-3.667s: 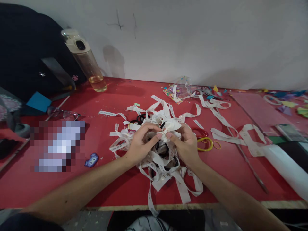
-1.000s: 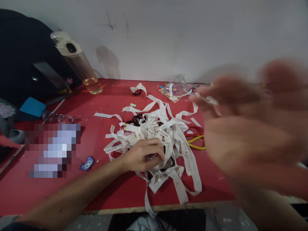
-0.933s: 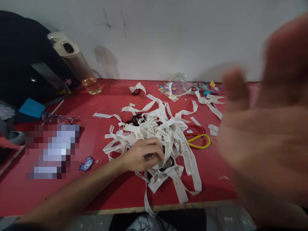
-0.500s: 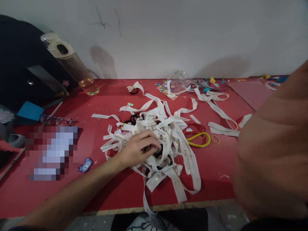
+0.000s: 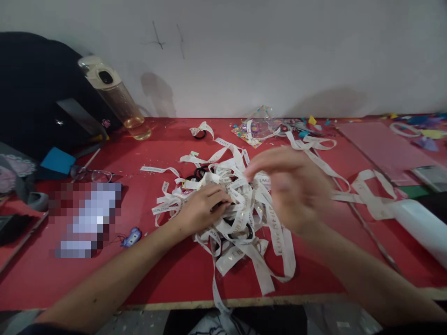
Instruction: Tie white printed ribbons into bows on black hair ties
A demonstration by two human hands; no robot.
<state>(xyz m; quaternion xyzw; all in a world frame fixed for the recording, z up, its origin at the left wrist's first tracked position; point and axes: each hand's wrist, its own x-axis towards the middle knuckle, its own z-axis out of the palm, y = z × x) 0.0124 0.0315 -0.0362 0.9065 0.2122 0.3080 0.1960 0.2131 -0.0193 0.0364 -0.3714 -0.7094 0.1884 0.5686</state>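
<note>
A tangled pile of white printed ribbon (image 5: 240, 218) lies in the middle of the red table, with black hair ties (image 5: 200, 173) among its strands. From the left, my left hand (image 5: 204, 207) reaches into the pile, its fingers curled and closed on ribbon at the fingertips. My right hand (image 5: 293, 188) hovers over the pile's right side, smeared by motion; whether it holds anything does not show. At the back lies a ribbon bow on a black hair tie (image 5: 200, 134).
A bottle (image 5: 120, 100) leans by a dark bag (image 5: 31, 83). Glasses (image 5: 92, 174), a blurred-out rectangular object (image 5: 87, 221) and a purple trinket (image 5: 131, 237) lie left. To the right are loose ribbon (image 5: 373, 193), a pink board (image 5: 377, 149) and a white object (image 5: 424, 228).
My right hand has come down from close to the camera to the pile's right side, covering the red and yellow loops. My left hand stays in the pile. The view has shifted slightly left.
</note>
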